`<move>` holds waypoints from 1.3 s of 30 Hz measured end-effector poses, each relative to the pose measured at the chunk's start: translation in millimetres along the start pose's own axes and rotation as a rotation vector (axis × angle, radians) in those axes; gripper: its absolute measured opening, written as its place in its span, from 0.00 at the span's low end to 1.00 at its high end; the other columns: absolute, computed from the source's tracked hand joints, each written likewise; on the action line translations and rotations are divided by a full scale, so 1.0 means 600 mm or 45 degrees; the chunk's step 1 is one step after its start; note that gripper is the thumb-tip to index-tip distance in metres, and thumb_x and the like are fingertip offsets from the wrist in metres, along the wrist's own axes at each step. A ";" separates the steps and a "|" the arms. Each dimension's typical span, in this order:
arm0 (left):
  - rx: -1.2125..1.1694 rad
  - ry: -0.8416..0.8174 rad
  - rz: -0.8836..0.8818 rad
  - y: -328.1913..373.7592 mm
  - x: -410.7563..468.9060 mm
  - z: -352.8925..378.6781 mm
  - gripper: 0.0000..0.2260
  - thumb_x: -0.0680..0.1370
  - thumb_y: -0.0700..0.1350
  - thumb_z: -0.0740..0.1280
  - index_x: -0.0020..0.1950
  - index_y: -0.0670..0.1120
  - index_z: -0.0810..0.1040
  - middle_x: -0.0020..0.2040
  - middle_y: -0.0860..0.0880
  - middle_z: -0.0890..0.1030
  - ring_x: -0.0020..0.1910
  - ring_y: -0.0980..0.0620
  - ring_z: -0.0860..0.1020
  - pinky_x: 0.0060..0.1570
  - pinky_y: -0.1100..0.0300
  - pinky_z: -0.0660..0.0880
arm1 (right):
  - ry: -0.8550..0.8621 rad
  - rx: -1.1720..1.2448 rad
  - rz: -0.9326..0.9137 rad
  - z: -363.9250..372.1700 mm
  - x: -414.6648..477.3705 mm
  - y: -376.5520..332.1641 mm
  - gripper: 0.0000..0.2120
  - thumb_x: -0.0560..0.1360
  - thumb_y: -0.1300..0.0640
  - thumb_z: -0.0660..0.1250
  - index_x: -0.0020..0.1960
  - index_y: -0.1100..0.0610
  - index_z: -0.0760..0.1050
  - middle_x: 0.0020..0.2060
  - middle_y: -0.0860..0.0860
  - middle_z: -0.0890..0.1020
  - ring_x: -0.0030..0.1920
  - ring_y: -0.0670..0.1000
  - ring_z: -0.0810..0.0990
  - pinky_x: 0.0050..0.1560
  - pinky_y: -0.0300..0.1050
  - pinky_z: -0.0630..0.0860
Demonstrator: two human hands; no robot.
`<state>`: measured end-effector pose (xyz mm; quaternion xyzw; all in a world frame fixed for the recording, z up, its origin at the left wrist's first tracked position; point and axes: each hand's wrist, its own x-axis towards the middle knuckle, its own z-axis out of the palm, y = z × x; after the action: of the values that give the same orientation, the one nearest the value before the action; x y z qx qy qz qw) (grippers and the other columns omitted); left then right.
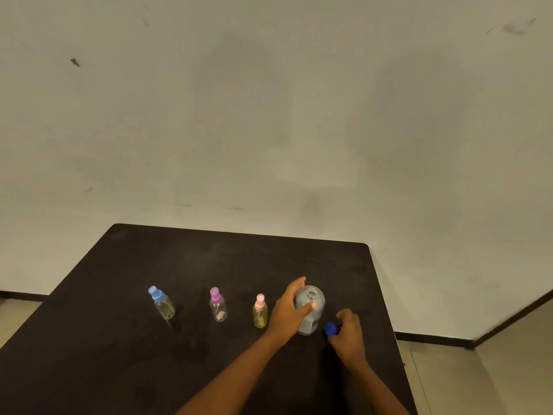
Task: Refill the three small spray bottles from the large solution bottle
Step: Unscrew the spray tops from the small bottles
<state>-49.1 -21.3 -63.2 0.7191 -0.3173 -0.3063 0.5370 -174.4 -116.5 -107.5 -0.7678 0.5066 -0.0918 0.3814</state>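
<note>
Left hand (288, 310) gripping uncapped large bottle (314, 308), lower centre-right; right hand (348, 335) pinching blue cap (330, 329) just beside bottle.

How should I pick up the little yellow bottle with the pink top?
Grip the little yellow bottle by its round body, below the pink spray top, coming from its left. It stands upright, and the left hand holding the large bottle crowds its right side.

large bottle (317, 311) label print too blurry, no legible txt elsewhere
</note>
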 end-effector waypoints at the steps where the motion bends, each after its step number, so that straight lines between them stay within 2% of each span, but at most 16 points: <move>1: -0.051 -0.011 -0.024 0.008 -0.003 -0.003 0.30 0.73 0.43 0.70 0.71 0.52 0.61 0.68 0.53 0.67 0.68 0.55 0.65 0.67 0.53 0.67 | 0.052 0.045 0.026 -0.002 -0.002 -0.004 0.20 0.68 0.68 0.70 0.57 0.58 0.69 0.57 0.56 0.71 0.54 0.54 0.75 0.56 0.51 0.75; 4: -0.170 -0.011 -0.036 0.035 -0.020 -0.020 0.37 0.72 0.44 0.71 0.74 0.53 0.54 0.65 0.58 0.63 0.68 0.59 0.60 0.68 0.54 0.63 | 0.267 0.361 0.146 -0.023 -0.027 -0.041 0.22 0.69 0.70 0.69 0.61 0.61 0.68 0.58 0.59 0.70 0.56 0.57 0.74 0.57 0.51 0.74; 6: -0.230 0.031 -0.027 0.051 -0.037 -0.042 0.33 0.72 0.44 0.70 0.73 0.52 0.57 0.65 0.57 0.65 0.67 0.59 0.62 0.66 0.57 0.65 | 0.454 0.578 0.127 -0.040 -0.056 -0.084 0.20 0.70 0.72 0.67 0.59 0.61 0.70 0.54 0.57 0.71 0.50 0.54 0.74 0.51 0.48 0.74; 8: -0.262 0.151 -0.018 0.054 -0.055 -0.072 0.25 0.74 0.43 0.69 0.68 0.52 0.66 0.64 0.54 0.72 0.64 0.57 0.71 0.61 0.61 0.70 | 0.552 0.703 -0.018 -0.043 -0.090 -0.130 0.16 0.70 0.72 0.65 0.54 0.59 0.72 0.50 0.54 0.73 0.45 0.50 0.74 0.47 0.44 0.73; 10: -0.301 0.275 -0.009 0.052 -0.073 -0.105 0.15 0.75 0.42 0.67 0.60 0.51 0.72 0.58 0.50 0.79 0.58 0.54 0.77 0.57 0.59 0.74 | 0.462 0.748 -0.166 -0.027 -0.111 -0.165 0.12 0.71 0.72 0.64 0.48 0.56 0.73 0.45 0.53 0.76 0.43 0.47 0.76 0.44 0.39 0.74; 12: -0.341 0.322 -0.050 0.048 -0.087 -0.134 0.10 0.75 0.40 0.66 0.56 0.49 0.75 0.53 0.48 0.81 0.54 0.53 0.79 0.55 0.58 0.76 | 0.172 0.728 -0.174 0.003 -0.112 -0.192 0.09 0.73 0.69 0.64 0.45 0.55 0.75 0.43 0.53 0.79 0.41 0.46 0.78 0.39 0.34 0.74; 14: -0.348 0.346 -0.102 0.043 -0.101 -0.160 0.08 0.76 0.40 0.64 0.54 0.47 0.76 0.50 0.48 0.82 0.51 0.54 0.80 0.49 0.63 0.77 | -0.133 0.655 -0.059 0.042 -0.101 -0.210 0.10 0.74 0.68 0.63 0.49 0.55 0.74 0.43 0.54 0.79 0.40 0.49 0.80 0.37 0.37 0.76; 16: -0.315 0.358 -0.132 0.032 -0.112 -0.180 0.06 0.77 0.41 0.63 0.52 0.47 0.77 0.49 0.48 0.82 0.50 0.53 0.80 0.47 0.62 0.77 | -0.285 0.548 0.113 0.090 -0.083 -0.204 0.14 0.74 0.66 0.63 0.57 0.56 0.69 0.44 0.56 0.79 0.39 0.51 0.79 0.36 0.40 0.75; 20: -0.275 0.283 -0.178 0.015 -0.125 -0.222 0.06 0.78 0.43 0.62 0.48 0.49 0.78 0.47 0.49 0.83 0.49 0.51 0.81 0.47 0.60 0.77 | -0.245 0.383 0.238 0.168 -0.055 -0.180 0.32 0.70 0.57 0.70 0.70 0.52 0.60 0.57 0.59 0.78 0.44 0.51 0.74 0.48 0.50 0.76; 21: -0.270 0.256 -0.192 0.015 -0.127 -0.232 0.06 0.78 0.44 0.62 0.47 0.49 0.79 0.47 0.49 0.83 0.48 0.51 0.81 0.47 0.61 0.77 | -0.232 0.371 0.237 0.178 -0.047 -0.176 0.33 0.69 0.56 0.70 0.70 0.51 0.60 0.57 0.59 0.78 0.45 0.51 0.74 0.49 0.51 0.75; 24: -0.225 0.170 -0.181 0.016 -0.132 -0.264 0.06 0.78 0.43 0.61 0.47 0.50 0.78 0.47 0.49 0.83 0.47 0.54 0.81 0.45 0.63 0.77 | -0.176 0.365 0.205 0.183 -0.052 -0.197 0.22 0.70 0.57 0.69 0.63 0.53 0.69 0.52 0.56 0.80 0.42 0.51 0.76 0.45 0.48 0.75; 27: -0.220 0.124 -0.170 0.020 -0.133 -0.289 0.06 0.78 0.42 0.62 0.48 0.51 0.78 0.48 0.50 0.83 0.47 0.54 0.81 0.48 0.61 0.77 | -0.151 0.345 0.136 0.169 -0.063 -0.221 0.09 0.70 0.59 0.70 0.49 0.50 0.74 0.46 0.54 0.80 0.40 0.52 0.78 0.42 0.49 0.77; 30: -0.276 0.110 -0.145 0.031 -0.134 -0.309 0.07 0.77 0.39 0.63 0.48 0.49 0.79 0.48 0.49 0.83 0.48 0.52 0.81 0.52 0.55 0.77 | -0.078 0.324 0.002 0.152 -0.075 -0.246 0.10 0.67 0.57 0.73 0.43 0.48 0.74 0.43 0.53 0.79 0.40 0.50 0.78 0.40 0.46 0.76; 33: -0.347 0.115 -0.045 0.059 -0.134 -0.325 0.09 0.76 0.36 0.64 0.49 0.48 0.79 0.49 0.49 0.83 0.51 0.55 0.81 0.53 0.60 0.76 | 0.014 0.227 -0.165 0.122 -0.099 -0.285 0.11 0.66 0.54 0.74 0.43 0.51 0.74 0.39 0.50 0.76 0.41 0.51 0.76 0.39 0.43 0.72; 36: -0.320 0.078 0.030 0.088 -0.131 -0.340 0.11 0.76 0.39 0.65 0.52 0.53 0.77 0.54 0.54 0.80 0.55 0.58 0.78 0.59 0.60 0.73 | -0.085 0.364 -0.257 0.084 -0.151 -0.342 0.11 0.69 0.59 0.72 0.47 0.51 0.72 0.42 0.47 0.77 0.44 0.46 0.77 0.40 0.34 0.72; 39: -0.349 -0.087 0.033 0.122 -0.133 -0.350 0.11 0.76 0.43 0.64 0.56 0.56 0.74 0.57 0.57 0.78 0.58 0.58 0.76 0.60 0.60 0.73 | -0.177 0.555 -0.384 0.059 -0.201 -0.384 0.11 0.70 0.64 0.71 0.47 0.50 0.75 0.43 0.52 0.81 0.46 0.51 0.81 0.44 0.38 0.77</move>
<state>57.1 146.6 64.9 0.6240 -0.3000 -0.3642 0.6229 -49.0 48.2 53.9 -0.7389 0.3275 -0.2015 0.5533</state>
